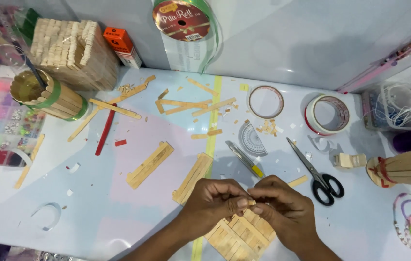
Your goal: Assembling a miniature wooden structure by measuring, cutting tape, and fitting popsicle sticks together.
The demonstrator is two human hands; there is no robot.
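White desk (118, 203) is lying under my hands, with bits of wood all over it. My left hand (213, 202) and right hand (283, 209) are meeting, each grip pinching one tiny wood piece (251, 202) just above a flat stick panel (239, 237). Black scissors (317, 175) are lying near my right hand.

Under my hands lies a pale tan stick panel (241, 237), striped by its seams, and two more tan panels (150, 164) (193, 178) lie just beyond on my white table (94, 212) with its soft pink and blue patches. To the right sit black-handled scissors (319, 176) and a red-edged clear tape roll (327, 114), nearer me a yellow-tipped cutter (245, 159). Far left I see a red stick (105, 130), an orange box (121, 46), a green-banded stick cup (48, 94) and a bead box (2, 121) of pink, green and red.
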